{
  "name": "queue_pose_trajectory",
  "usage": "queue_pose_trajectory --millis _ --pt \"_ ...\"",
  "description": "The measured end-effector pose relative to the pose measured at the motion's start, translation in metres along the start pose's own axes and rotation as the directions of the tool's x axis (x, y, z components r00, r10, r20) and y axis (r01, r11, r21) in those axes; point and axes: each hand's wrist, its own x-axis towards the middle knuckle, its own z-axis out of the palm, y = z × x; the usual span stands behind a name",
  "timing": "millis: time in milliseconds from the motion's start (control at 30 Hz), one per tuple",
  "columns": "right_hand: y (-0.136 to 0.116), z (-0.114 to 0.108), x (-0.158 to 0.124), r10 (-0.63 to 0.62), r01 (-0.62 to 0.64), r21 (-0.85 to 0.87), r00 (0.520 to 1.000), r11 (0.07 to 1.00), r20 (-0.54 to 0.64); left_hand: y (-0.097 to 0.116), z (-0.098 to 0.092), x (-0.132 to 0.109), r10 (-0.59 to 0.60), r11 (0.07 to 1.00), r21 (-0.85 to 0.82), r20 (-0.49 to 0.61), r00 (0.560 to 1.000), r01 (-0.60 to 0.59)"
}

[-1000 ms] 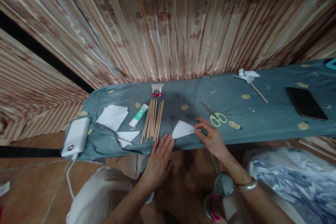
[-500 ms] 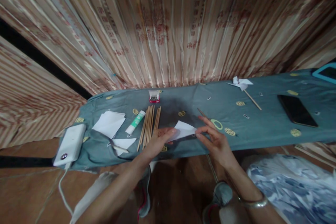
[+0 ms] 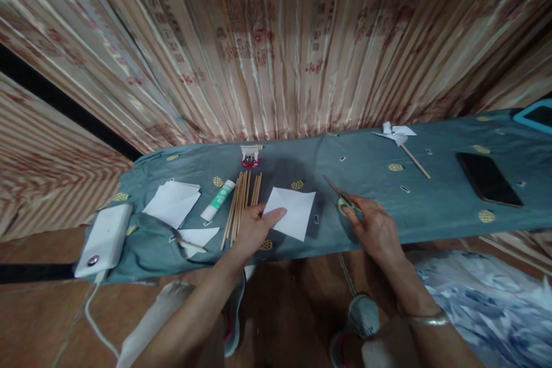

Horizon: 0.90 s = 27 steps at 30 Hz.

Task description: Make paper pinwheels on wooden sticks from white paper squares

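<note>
A white square of paper [image 3: 292,211] lies unfolded on the blue-grey cloth [image 3: 366,169]. My left hand [image 3: 254,230] pinches its near left corner between thumb and fingers. My right hand [image 3: 376,229] rests over the green-handled scissors [image 3: 342,198], fingers curled onto the handles, blades pointing away to the left. Just left of the paper lies a bundle of wooden sticks [image 3: 241,204].
A glue stick [image 3: 218,199], a paper stack [image 3: 171,203], a paper scrap [image 3: 196,237] and a white power bank [image 3: 103,232] sit to the left. A small red box [image 3: 250,156] lies behind the sticks. A paper pinwheel [image 3: 399,138] and a black phone [image 3: 488,179] lie right.
The folded triangle of paper has been opened into a flat square. My left hand came up onto its corner. My right hand let go of the paper and moved right onto the scissors.
</note>
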Motion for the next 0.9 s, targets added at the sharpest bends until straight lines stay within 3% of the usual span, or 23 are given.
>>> queue_pose_trajectory --millis 167,333,633,700,767,833,900 --pt "0.002 0.008 0.002 -0.051 0.061 -0.246 0.998 0.967 0.047 0.005 -0.01 0.007 0.125 0.986 0.113 -0.037 0.991 -0.12" --pt "-0.005 0.008 0.011 -0.08 0.078 -0.244 0.997 0.967 0.003 0.006 -0.018 0.013 0.236 0.947 0.229 -0.02 0.972 -0.225" --pt "0.007 0.001 0.016 0.089 -0.037 -0.322 0.985 0.946 0.149 0.026 -0.017 0.012 0.298 0.948 0.133 -0.053 0.953 -0.289" --pt "0.003 -0.002 0.017 0.161 -0.12 -0.23 0.972 0.966 0.171 0.027 -0.019 0.013 0.313 0.944 0.129 -0.073 0.947 -0.303" --pt "-0.006 -0.005 0.015 0.251 -0.266 0.054 0.947 0.962 0.199 0.027 -0.022 0.013 0.327 0.941 0.118 -0.088 0.941 -0.316" --pt "-0.018 -0.006 0.009 0.312 -0.424 0.441 0.9 0.791 0.305 0.027 -0.024 0.014 0.331 0.942 0.101 -0.107 0.938 -0.321" --pt "-0.032 -0.005 -0.001 0.318 -0.553 0.66 0.833 0.509 0.452 0.027 -0.026 0.014 0.321 0.946 0.078 -0.128 0.938 -0.314"
